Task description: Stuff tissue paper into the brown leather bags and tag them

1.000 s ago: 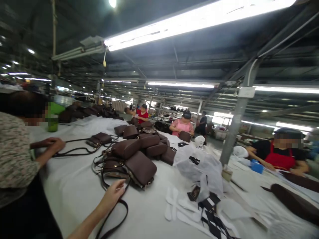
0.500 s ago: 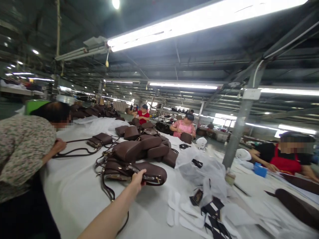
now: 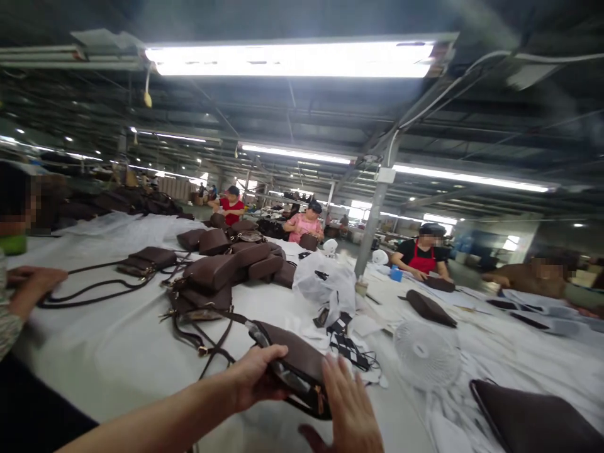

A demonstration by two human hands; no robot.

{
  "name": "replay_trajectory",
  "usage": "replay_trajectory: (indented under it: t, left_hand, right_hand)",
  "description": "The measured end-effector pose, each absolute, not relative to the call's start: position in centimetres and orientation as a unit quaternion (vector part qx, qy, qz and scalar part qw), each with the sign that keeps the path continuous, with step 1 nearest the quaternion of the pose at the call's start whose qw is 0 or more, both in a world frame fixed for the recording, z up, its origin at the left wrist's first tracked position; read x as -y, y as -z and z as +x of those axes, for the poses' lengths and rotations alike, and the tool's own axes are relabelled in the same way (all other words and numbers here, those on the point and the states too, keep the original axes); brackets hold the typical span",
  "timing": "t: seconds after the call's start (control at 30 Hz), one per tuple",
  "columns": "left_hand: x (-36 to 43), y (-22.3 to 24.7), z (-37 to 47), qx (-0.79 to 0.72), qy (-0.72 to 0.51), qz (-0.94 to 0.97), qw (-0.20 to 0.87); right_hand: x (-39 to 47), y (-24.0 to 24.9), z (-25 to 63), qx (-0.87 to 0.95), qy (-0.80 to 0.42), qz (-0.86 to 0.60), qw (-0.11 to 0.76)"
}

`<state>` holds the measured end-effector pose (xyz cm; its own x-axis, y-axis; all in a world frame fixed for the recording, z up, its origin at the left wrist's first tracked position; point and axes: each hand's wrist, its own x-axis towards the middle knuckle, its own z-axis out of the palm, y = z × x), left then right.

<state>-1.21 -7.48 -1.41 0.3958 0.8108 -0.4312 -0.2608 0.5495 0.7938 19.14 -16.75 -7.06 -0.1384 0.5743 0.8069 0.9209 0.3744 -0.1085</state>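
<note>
A dark brown bag (image 3: 295,349) with a zip and a gold-coloured pull is held up above the white table. My left hand (image 3: 262,377) grips its near edge, thumb on top and fingers underneath. Against the bag's right end lies my right hand (image 3: 346,399), its fingers stretched out and its palm turned to the bag. A strap runs from the bag's left end toward a pile of brown bags (image 3: 217,261) on the table behind.
At the left a person's hand (image 3: 35,283) is by the straps of another bag (image 3: 148,259). White plastic (image 3: 325,283), black tags (image 3: 349,349), a white fan (image 3: 425,352) and a brown piece (image 3: 533,415) lie rightward. Several people work beyond.
My left hand has drawn the bag off the pile and nearer to me. My right hand has come into view at its right end. The view has turned to the right.
</note>
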Motion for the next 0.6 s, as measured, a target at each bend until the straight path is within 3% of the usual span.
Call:
replay_trajectory:
  t: [0.13, 0.2, 0.4, 0.6]
  left_hand:
    - [8.8, 1.0, -3.1, -0.348, -0.298, 0.453, 0.765]
    - [8.0, 1.3, -5.1, -0.346, -0.309, 0.550, 0.695]
    - [4.7, 6.8, -15.1, -0.475, -0.326, 0.760, 0.301]
    - [5.2, 14.2, -19.8, -0.558, -0.192, 0.789, 0.169]
  right_hand:
    - [14.4, 6.7, 16.8, 0.656, 0.009, -0.598, 0.461]
    - [14.2, 6.8, 17.6, 0.616, -0.011, -0.619, 0.487]
    - [16.0, 2.6, 24.1, 0.561, 0.165, -0.648, 0.489]
    - [17.6, -4.1, 31.1, 0.415, 0.357, -0.703, 0.454]
